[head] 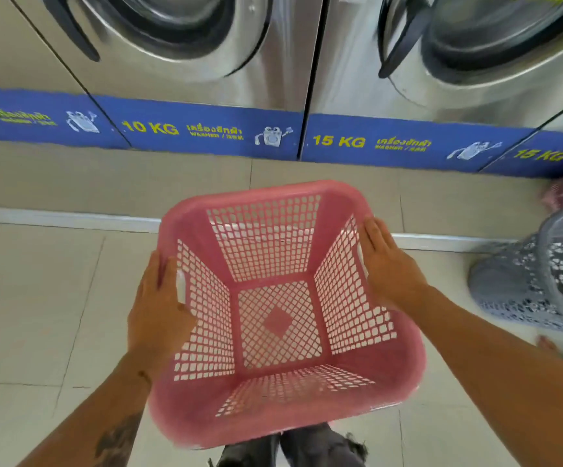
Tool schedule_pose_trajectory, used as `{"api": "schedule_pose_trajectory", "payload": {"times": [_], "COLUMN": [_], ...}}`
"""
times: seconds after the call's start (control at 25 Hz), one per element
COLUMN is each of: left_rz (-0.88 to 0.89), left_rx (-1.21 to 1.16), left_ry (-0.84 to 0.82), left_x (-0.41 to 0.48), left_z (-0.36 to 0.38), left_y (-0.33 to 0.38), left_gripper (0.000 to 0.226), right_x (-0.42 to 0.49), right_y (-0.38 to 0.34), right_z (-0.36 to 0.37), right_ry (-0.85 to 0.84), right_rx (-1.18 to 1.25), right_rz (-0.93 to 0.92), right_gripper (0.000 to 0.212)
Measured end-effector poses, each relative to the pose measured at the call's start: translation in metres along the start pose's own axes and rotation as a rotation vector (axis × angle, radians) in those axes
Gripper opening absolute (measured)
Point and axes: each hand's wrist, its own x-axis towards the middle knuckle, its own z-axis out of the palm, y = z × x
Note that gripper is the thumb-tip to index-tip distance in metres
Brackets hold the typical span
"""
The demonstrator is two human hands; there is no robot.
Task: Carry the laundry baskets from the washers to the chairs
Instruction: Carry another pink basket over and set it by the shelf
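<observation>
My left hand (158, 308) clamps the pink basket (283, 416) by its left rim; basket sits btwn both hands, held above the floor in front of the washers (179, 45). Right hand (387, 264) grips the right rim. Grey basket (539, 281) stands further right.

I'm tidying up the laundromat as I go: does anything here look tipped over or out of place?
Yes. The grey basket at the right edge lies tipped on its side on the floor by the 15 KG washer. The pink basket, held in both hands, is empty and intact.
</observation>
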Motion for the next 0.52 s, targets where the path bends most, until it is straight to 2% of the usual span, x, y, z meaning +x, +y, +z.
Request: {"api": "schedule_pose_trajectory", "payload": {"times": [0.16,0.32,0.52], "left_rz": [-0.223,-0.418,-0.735], "left_rx": [-0.133,-0.017,-0.015], "left_ry": [0.202,0.321,0.524], "left_x": [-0.092,-0.219,-0.395], "left_z": [-0.103,-0.174,-0.227], "left_y": [-0.021,-0.055,-0.104], "left_gripper": [0.066,0.090,0.087], "right_x": [-0.014,-0.051,-0.126], "right_y": [-0.064,-0.154,-0.301], "right_z": [-0.098,-0.160,-0.207], "right_ry": [0.061,0.128,0.223], "right_rx": [-0.047,-0.067,-0.133], "right_rz": [-0.245,-0.525,-0.911], "right_gripper": [0.101,0.099,0.097]}}
